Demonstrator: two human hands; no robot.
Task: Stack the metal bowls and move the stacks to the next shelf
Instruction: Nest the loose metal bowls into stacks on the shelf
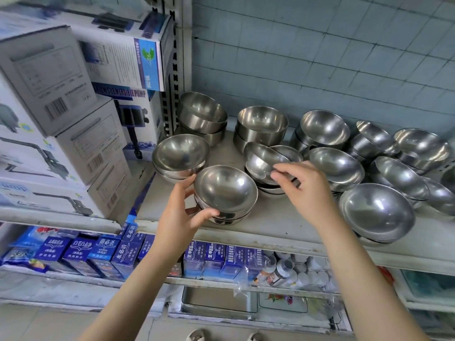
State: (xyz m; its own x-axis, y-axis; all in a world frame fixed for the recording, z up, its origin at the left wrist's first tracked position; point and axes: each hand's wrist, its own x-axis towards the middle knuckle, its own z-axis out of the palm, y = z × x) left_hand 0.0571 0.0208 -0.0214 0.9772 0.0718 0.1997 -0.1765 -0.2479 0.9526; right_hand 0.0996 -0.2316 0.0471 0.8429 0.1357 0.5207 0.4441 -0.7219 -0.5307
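Note:
Several shiny metal bowls stand on a white shelf (275, 232), most in short stacks. My left hand (181, 212) grips the near-left stack (225, 190) from its left side, thumb under the front rim. My right hand (301, 185) pinches the rim of a tilted bowl (263, 161) that rests askew on the middle stack. More stacks sit behind at the back left (202, 114) and back middle (262, 124). Another stack (181, 153) stands at the left edge. A large bowl (376, 212) sits at the front right.
White and blue cardboard pump boxes (73, 119) fill the neighbouring shelf on the left, past a slotted upright (172, 70). Blue cartons (103, 252) and small bottles (295, 269) line the shelf below. A tiled wall closes the back.

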